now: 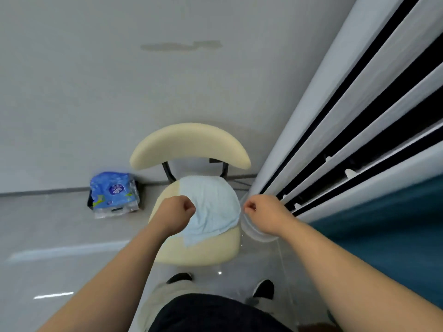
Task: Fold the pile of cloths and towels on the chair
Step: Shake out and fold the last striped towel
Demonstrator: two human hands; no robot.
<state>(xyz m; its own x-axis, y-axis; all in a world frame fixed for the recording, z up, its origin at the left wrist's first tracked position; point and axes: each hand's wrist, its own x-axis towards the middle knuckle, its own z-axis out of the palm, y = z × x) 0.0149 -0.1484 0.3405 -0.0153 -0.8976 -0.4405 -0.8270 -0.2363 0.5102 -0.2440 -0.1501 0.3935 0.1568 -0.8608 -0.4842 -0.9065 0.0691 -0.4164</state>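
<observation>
A: What room is seen?

B: A pale grey wall (96,80) and a glossy grey floor (60,236) are seen, with white slatted panels (359,116) running along the right.

A: Where is the cloth found?

B: A light blue cloth (211,207) is spread flat on the seat of a cream chair (189,144), covering the rear and right part of the seat; one corner is draped toward the front.

A: How are the hands held?

B: The left hand (176,215) is curled into a fist over the cloth's left edge. Whether cloth is pinched in its grip cannot be told. The right hand (263,212) is closed too, just beside the cloth's right edge, with something thin and whitish seemingly pinched; what it is cannot be made out.

A: What lies further out?

B: A blue plastic-wrapped pack (113,194) is set on the floor left of the chair, against the wall. Two dark shoes (263,288) are seen below the seat's front.
</observation>
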